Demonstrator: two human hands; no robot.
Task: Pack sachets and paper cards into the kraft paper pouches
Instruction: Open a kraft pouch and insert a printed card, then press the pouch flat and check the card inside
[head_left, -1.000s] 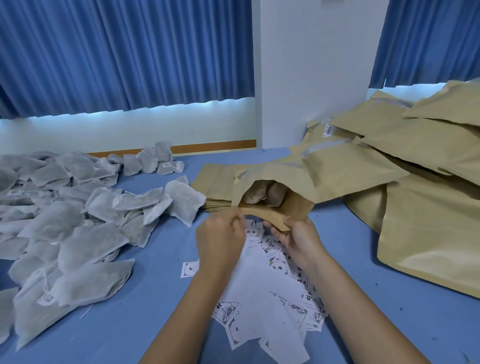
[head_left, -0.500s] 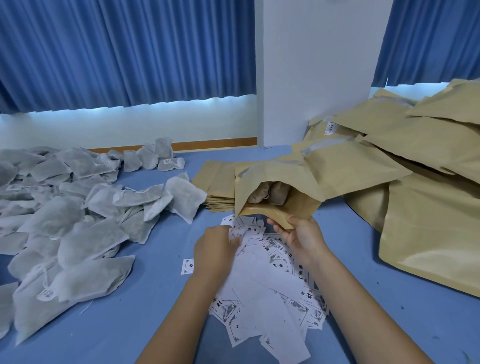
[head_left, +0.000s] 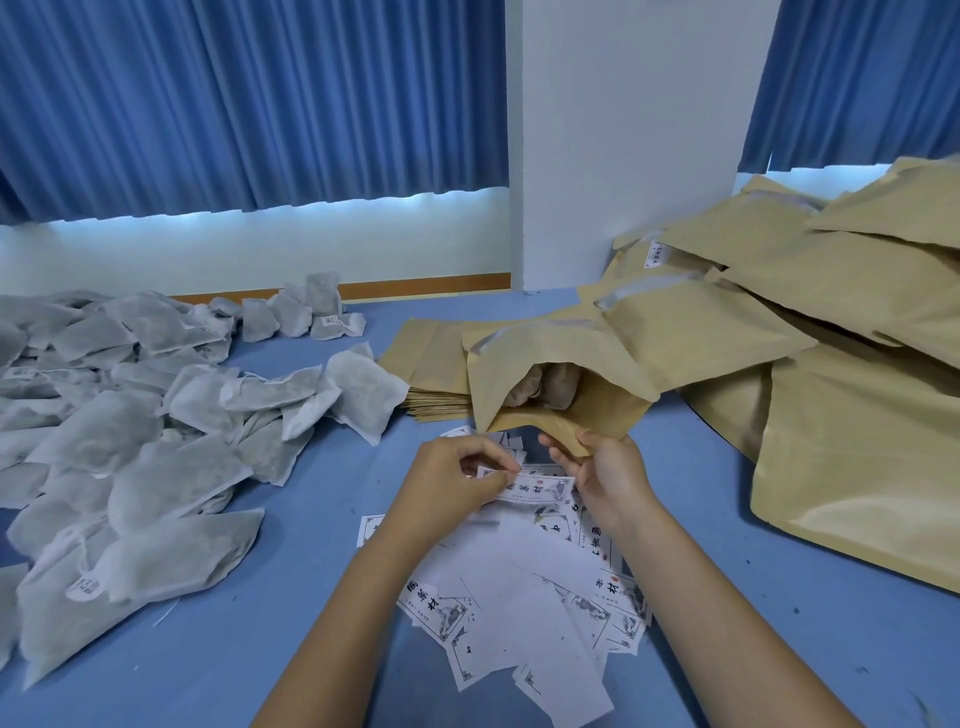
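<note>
Over loose cards (head_left: 519, 613), left hand (head_left: 457, 480) pinching card (head_left: 540, 489), right hand (head_left: 610, 480) gripping pouch (head_left: 545, 356)

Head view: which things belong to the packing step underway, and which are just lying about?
In use: open brown kraft paper pouch, gripped by right hand; printed white paper card, pinched by left hand; scattered white card pile; grey mesh sachet heap.
Lying about: flat empty pouch stack; kraft pouch heap; blue curtains; white pillar.

2 bare forearms (head_left: 358, 603) (head_left: 727, 597), 2 bare hands (head_left: 452, 480) (head_left: 610, 486)
</note>
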